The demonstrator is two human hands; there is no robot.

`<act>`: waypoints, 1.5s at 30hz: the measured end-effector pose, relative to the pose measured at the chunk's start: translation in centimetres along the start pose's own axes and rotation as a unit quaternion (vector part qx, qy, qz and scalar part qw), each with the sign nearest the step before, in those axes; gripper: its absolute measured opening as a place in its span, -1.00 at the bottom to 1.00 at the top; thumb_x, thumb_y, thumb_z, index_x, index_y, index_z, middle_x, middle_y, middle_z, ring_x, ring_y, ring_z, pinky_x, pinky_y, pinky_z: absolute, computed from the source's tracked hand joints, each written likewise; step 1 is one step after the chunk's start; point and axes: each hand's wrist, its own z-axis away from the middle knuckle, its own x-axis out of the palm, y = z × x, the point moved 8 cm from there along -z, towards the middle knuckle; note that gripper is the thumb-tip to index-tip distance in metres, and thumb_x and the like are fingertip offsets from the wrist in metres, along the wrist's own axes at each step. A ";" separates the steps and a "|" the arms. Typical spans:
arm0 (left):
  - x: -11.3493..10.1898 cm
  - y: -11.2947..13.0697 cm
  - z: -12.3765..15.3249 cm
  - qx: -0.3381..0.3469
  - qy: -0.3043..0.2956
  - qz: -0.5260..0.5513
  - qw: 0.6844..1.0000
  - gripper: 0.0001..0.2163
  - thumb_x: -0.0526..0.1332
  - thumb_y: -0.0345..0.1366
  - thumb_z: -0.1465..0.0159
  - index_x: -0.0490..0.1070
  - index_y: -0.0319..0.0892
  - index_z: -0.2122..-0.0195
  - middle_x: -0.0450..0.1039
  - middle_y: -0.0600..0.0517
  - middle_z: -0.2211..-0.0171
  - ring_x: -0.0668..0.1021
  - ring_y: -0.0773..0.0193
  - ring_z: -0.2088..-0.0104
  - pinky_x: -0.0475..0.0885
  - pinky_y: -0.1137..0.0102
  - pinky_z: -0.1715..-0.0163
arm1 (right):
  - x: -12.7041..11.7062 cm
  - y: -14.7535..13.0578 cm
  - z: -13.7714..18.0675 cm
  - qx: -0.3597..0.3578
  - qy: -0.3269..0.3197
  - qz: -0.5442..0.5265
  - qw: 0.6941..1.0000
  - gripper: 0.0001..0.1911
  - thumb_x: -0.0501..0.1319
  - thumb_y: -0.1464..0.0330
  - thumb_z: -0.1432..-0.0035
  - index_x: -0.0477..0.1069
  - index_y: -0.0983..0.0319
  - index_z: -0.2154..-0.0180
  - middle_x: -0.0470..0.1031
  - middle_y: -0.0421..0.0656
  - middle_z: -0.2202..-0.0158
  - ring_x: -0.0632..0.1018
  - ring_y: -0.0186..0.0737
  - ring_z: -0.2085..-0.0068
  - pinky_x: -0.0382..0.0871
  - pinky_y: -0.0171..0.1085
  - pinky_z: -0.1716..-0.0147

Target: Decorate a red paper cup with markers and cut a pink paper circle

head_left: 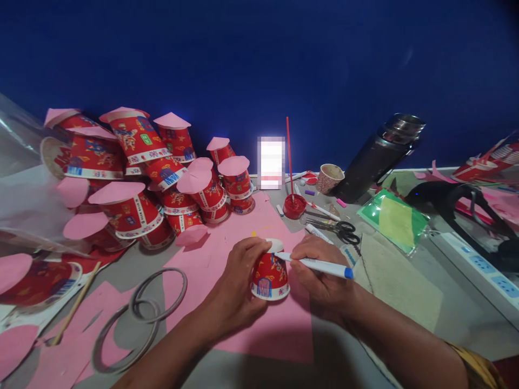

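In the middle of the head view, my left hand (pixel 239 275) grips a red patterned paper cup (pixel 274 271) from its left side. The cup is upside down, its white rim low and its white base on top, with blue drawing near the rim. Between the fingers of my right hand (pixel 318 270) is a white marker with a blue end (pixel 324 266). Its tip meets the upper part of the cup, close to the base. Beneath both hands lies a pink paper sheet (pixel 284 337).
Stacked red cups with pink paper cones (pixel 117 193) fill the left. Bangles (pixel 156 292) lie in front of them. A red pot with a stick (pixel 294 206), scissors (pixel 344 231), a black flask (pixel 371 162), a green packet (pixel 391 219) and a power strip (pixel 478 270) stand to the right.
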 end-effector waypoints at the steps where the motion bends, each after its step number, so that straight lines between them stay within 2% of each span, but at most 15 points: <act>1: 0.0 0.0 0.0 0.001 0.001 0.001 1.000 -0.17 0.30 -0.54 -0.15 0.05 0.10 -0.41 0.19 -0.16 -0.27 0.36 -0.10 -0.32 0.40 -0.06 -0.31 | 0.0 0.0 0.0 0.000 0.001 0.000 1.000 -0.86 0.21 0.49 -0.30 0.47 0.14 0.24 0.61 -0.19 0.42 0.60 -0.19 0.43 0.47 -0.22 0.38; 14: -0.3 -0.3 0.1 0.004 -0.004 0.013 1.000 -0.14 0.30 -0.57 -0.12 0.07 0.11 -0.40 0.20 -0.14 -0.28 0.35 -0.10 -0.34 0.36 -0.09 -0.35 | -0.2 0.1 -0.2 -0.010 -0.018 0.009 1.000 -0.85 0.19 0.51 -0.28 0.45 0.15 0.29 0.59 -0.20 0.44 0.56 -0.22 0.44 0.44 -0.24 0.40; 30: -0.5 -0.7 -0.1 0.000 -0.002 0.026 1.000 -0.11 0.30 -0.60 -0.07 0.06 0.12 -0.39 0.23 -0.11 -0.29 0.33 -0.11 -0.37 0.34 -0.10 -0.38 | -0.4 0.4 -0.2 -0.011 0.000 0.021 1.000 -0.85 0.19 0.51 -0.29 0.41 0.15 0.29 0.57 -0.21 0.46 0.55 -0.22 0.45 0.42 -0.25 0.40; 41: -0.4 -0.4 -0.2 -0.012 -0.011 0.034 0.999 -0.17 0.32 -0.58 -0.12 0.08 0.10 -0.38 0.24 -0.09 -0.29 0.33 -0.02 -0.36 0.32 0.00 -0.40 | -0.3 0.7 -0.1 0.004 -0.010 0.006 1.000 -0.85 0.18 0.51 -0.30 0.40 0.16 0.30 0.56 -0.21 0.45 0.53 -0.22 0.45 0.40 -0.23 0.40; 45: -0.4 -0.7 -0.1 -0.016 -0.017 0.024 0.999 -0.16 0.34 -0.57 -0.12 0.07 0.08 -0.38 0.24 -0.10 -0.30 0.32 -0.03 -0.37 0.31 0.00 -0.40 | -0.3 0.4 -0.1 -0.012 -0.009 0.003 1.000 -0.84 0.18 0.52 -0.29 0.40 0.16 0.30 0.55 -0.21 0.46 0.52 -0.24 0.46 0.39 -0.25 0.41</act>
